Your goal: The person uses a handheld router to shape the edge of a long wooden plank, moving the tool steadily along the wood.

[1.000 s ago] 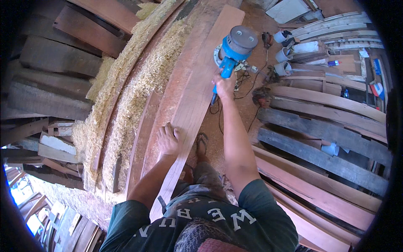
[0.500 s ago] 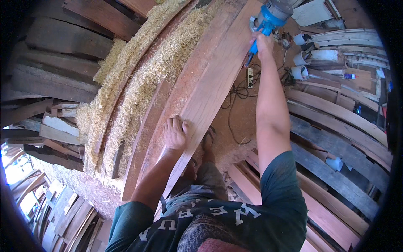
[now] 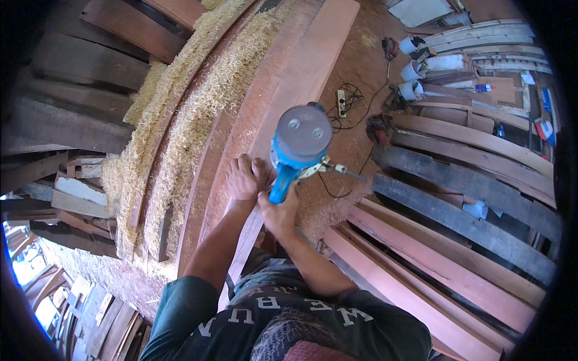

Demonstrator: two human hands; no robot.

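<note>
A long reddish-brown plank (image 3: 325,45) runs from the far middle down toward my waist. Its near part lies beneath a blue router (image 3: 303,133) with a round grey top and a metal guide sticking out to the right. My right hand (image 3: 279,210) is wrapped round the router's blue handle, close to my body. Just left of the tool, my left hand (image 3: 243,178) rests on the plank with fingers stretched out, holding nothing. The router's base and bit are hidden under its body.
Pale wood shavings (image 3: 205,99) heap along the boards at left. Dark timber (image 3: 78,108) is stacked beyond them. On the floor at right lie a power strip (image 3: 341,103), cables and white cups (image 3: 412,90). Long boards (image 3: 421,259) fill the lower right.
My right hand has drawn the router back from the plank's far end, along the wood, to beside my left hand. My left hand stays about where it was.
</note>
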